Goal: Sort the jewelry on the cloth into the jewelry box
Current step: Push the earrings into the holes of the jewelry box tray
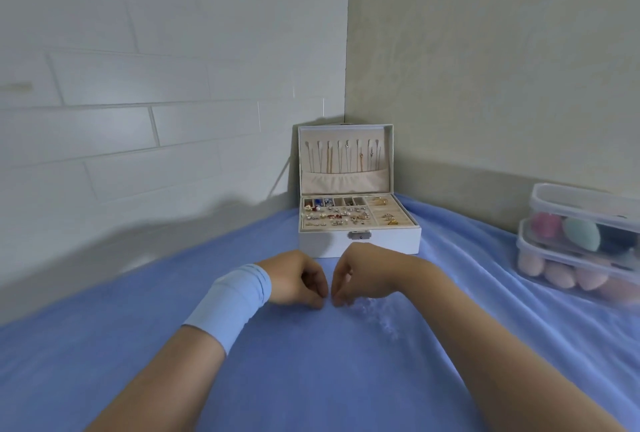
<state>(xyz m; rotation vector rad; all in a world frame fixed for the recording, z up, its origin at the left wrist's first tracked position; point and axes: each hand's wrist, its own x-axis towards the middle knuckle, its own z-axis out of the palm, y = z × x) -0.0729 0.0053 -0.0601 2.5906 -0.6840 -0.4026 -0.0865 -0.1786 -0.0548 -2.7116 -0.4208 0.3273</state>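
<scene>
**Box nearly filled; 2 hands busy at the cloth**

Nearest us lay the blue cloth point(311, 379), with both forearms stretched over it, the left one in a pale blue wristband point(232, 300). The left hand point(298, 279) and right hand point(360, 276) met just in front of the jewelry box point(360, 243), fingers curled down and tips close together at the cloth. They seemed to be pinching something very small between them. We could not tell what it was, or whether either hand truly held anything.

Just right of the right hand a faint pale smudge point(381, 317) lay on the cloth. It may have been a fine chain, but it was too blurred to say.

The box stood open in the corner, its lid point(346, 158) upright with thin chains hung in a row. The tray compartments held many earrings, beads and rings. We judged the sort well advanced, since little showed on the cloth beyond whatever sat at the fingertips.

2 stacked clear tubs point(581, 244) of sponges sat far right, well apart.
</scene>
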